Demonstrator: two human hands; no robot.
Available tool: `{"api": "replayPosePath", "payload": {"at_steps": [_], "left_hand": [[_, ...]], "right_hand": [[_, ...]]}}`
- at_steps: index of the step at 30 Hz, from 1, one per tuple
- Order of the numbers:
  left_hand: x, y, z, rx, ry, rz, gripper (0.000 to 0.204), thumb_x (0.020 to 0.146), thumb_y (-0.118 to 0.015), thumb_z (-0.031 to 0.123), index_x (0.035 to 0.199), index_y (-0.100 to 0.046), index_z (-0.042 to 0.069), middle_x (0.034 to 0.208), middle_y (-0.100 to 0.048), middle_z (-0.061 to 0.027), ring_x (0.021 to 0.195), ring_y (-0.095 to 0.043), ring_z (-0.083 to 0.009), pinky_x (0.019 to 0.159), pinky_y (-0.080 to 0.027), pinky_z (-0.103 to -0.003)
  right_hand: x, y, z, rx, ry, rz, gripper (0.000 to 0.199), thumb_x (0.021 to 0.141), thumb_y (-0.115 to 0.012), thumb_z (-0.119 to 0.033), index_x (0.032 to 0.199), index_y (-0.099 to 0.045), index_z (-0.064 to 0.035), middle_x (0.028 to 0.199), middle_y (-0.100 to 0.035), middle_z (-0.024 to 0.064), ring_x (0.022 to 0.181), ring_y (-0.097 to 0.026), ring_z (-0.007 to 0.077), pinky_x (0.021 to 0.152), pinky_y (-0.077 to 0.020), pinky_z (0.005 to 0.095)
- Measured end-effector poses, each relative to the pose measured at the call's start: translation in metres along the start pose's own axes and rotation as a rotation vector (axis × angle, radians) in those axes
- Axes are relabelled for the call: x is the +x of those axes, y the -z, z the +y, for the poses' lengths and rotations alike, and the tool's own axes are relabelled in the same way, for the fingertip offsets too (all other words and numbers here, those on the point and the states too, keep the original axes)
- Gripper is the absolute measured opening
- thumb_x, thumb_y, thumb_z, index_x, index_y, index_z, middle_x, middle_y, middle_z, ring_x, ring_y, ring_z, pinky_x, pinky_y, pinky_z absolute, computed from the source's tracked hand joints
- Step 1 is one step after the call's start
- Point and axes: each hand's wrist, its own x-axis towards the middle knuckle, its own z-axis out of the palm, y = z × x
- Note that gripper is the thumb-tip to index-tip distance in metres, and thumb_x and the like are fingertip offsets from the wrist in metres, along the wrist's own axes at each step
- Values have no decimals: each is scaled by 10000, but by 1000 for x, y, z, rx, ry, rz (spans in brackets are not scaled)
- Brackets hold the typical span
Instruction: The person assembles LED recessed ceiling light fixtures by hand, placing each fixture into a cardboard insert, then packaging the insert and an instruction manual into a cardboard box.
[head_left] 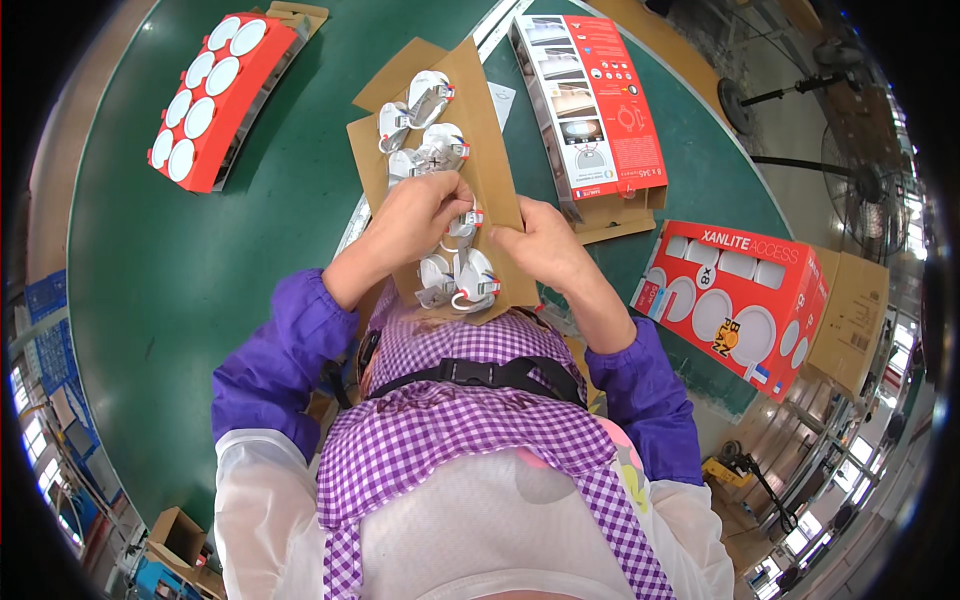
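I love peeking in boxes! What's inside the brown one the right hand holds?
The brown box has white round pieces with shiny parts. The left hand hides part inside; what's beneath the pieces is covered too.

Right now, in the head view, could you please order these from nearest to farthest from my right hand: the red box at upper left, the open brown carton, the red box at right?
1. Open brown carton: at the centre, its edge held by your right hand.
2. Red box at right: to that hand's right.
3. Red box at upper left: across the table, beyond the carton.
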Motion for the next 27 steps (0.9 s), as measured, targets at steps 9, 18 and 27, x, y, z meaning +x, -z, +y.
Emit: {"api": "replayPosePath", "payload": {"at_steps": [9, 18, 27], "left_hand": [[-19, -18, -4, -47, -67, 55, 372, 751, -712, 72, 1061, -514, 16, 863, -533, -79, 763, -541, -173, 703, -473, -311], [-9, -14, -21, -271, -16, -37, 307, 816, -622, 29, 1105, -524, 1, 884, -557, -91, 778, -571, -198, 731, -491, -323], [-22, -18, -13, -15, -109, -48, 527, 740, -617, -61, 1228, -445, 34, 1048, -490, -97, 972, -537, -218, 876, -457, -332]], "right_hand": [[9, 3, 1, -14, -102, 29, 322, 789, -562, -138, 1074, -617, -1, 877, -668, 198, 830, -664, 298, 757, -496, 369], [15, 5, 4, -16, -104, 12, 321, 799, -584, -167, 1073, -622, -4, 900, -675, 201, 844, -670, 303, 761, -501, 374], [16, 7, 1, -60, -105, -46, 296, 856, -567, -91, 1131, -599, 13, 1008, -676, 94, 905, -630, 146, 795, -492, 309]]}}
